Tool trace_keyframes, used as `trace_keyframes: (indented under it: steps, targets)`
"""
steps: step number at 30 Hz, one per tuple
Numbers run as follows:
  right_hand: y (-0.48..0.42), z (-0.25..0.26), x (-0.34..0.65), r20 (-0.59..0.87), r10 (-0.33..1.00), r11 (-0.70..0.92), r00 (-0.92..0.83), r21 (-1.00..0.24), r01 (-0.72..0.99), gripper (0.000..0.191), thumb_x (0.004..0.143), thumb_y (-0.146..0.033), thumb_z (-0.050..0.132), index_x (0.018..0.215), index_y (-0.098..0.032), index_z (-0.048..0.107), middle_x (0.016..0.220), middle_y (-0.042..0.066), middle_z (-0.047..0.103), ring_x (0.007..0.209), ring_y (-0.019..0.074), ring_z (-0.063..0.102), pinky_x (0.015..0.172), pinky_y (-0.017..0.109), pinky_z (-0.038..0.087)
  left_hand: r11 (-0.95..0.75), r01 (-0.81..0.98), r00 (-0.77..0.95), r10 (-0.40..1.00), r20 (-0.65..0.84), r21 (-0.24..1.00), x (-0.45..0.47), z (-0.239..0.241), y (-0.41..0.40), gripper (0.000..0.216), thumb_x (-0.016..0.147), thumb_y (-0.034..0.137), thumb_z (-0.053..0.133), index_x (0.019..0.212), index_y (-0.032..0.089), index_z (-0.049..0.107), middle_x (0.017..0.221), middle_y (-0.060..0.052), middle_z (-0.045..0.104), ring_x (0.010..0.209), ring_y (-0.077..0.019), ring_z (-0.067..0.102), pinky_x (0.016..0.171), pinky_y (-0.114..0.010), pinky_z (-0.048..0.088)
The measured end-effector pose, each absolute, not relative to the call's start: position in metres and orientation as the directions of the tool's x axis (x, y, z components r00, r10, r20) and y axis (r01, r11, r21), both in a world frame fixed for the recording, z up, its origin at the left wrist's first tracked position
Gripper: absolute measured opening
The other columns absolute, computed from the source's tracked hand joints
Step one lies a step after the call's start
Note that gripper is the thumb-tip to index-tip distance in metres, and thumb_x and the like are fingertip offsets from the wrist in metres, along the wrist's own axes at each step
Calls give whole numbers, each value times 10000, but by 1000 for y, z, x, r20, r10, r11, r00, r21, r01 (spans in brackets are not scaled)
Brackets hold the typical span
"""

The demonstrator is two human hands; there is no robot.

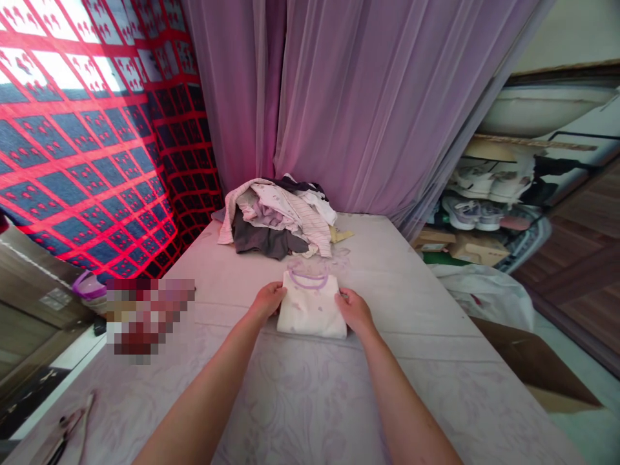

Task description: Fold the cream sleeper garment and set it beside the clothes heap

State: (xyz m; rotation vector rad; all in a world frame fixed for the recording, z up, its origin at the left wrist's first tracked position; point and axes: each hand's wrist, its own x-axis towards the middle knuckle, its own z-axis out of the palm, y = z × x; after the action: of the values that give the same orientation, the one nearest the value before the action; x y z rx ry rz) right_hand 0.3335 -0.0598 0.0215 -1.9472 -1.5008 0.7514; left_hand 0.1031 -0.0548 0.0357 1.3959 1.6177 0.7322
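Observation:
A small white shirt with a lilac neckband and faint spots lies folded into a compact square on the table. My left hand grips its left edge, fingers closed on the cloth. On the opposite side, my right hand pinches the right edge near the shoulder. Some fingertips of both hands are hidden at the cloth. Behind the shirt sits a loose heap of clothes, with striped, patterned, dark grey and white pieces.
The pale patterned tablecloth covers the table. A pixelated patch hides something at the left edge. Scissors-like tools lie front left. Purple curtains hang behind. On the right are shelved shoes and a cardboard box.

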Motion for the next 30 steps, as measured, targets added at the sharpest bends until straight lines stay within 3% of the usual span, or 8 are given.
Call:
trace_keyframes:
  steps: [2,7,13,18,22,24,27,30]
  targets:
    - [-58,24,334,-107,970,-234,219,-662,712,425,832,-372,469,1184,-182,614,836,47,704,741,178,630,670,263,440,218,496,-41,973,-229,840,100,33,-52,365,871,395,458,1116,181,624,696,-19,666,536,-130,578,496,-229,425]
    - [-57,25,334,-93,972,-221,217,-685,694,447,844,-401,458,1219,-193,583,798,30,696,702,170,621,636,260,429,202,571,-105,979,-173,796,97,36,-45,435,829,399,532,1212,196,567,876,-45,696,754,-173,637,619,-250,445]
    - [-56,26,329,57,978,-100,199,-711,696,416,849,-353,438,1222,-220,567,807,-1,694,695,155,605,646,258,425,145,611,-91,989,-112,779,98,35,-41,451,839,260,499,1290,236,498,924,-11,698,771,-136,637,644,-226,438]
    - [-53,26,329,-20,976,-187,219,-600,778,393,864,-342,458,1221,-226,573,887,17,706,782,167,628,676,259,423,144,646,-78,989,-123,750,95,31,-40,409,837,244,502,1242,204,533,876,-20,715,710,-141,642,628,-233,452]
    - [-58,32,331,-58,978,-198,203,-579,791,408,888,-351,430,1257,-220,545,934,24,704,840,179,635,718,268,438,132,679,-89,991,-97,722,91,38,-48,439,857,279,492,1286,188,496,1129,-87,670,859,-177,656,767,-297,490]
    - [-62,37,328,-25,978,-189,209,-534,824,415,896,-345,411,1268,-214,537,1018,50,688,910,198,626,765,286,445,37,751,-44,999,-6,660,94,43,-57,448,853,286,502,1288,176,503,1294,-125,575,1057,-217,607,912,-342,454]
    - [-66,45,318,146,982,-45,117,-421,906,437,906,-304,376,1302,-181,513,1285,113,565,1134,232,535,928,328,402,-227,878,164,970,181,421,108,46,-75,429,874,333,476,1263,164,538,1420,-134,460,1313,-273,406,1088,-414,302]
    - [-64,47,304,165,983,134,-86,-301,944,489,926,-319,335,1386,-178,424,1478,110,372,1345,241,323,1078,404,257,-360,899,321,929,185,251,127,41,-89,517,900,456,417,1309,152,508,1468,-140,398,1384,-306,286,1131,-487,200]
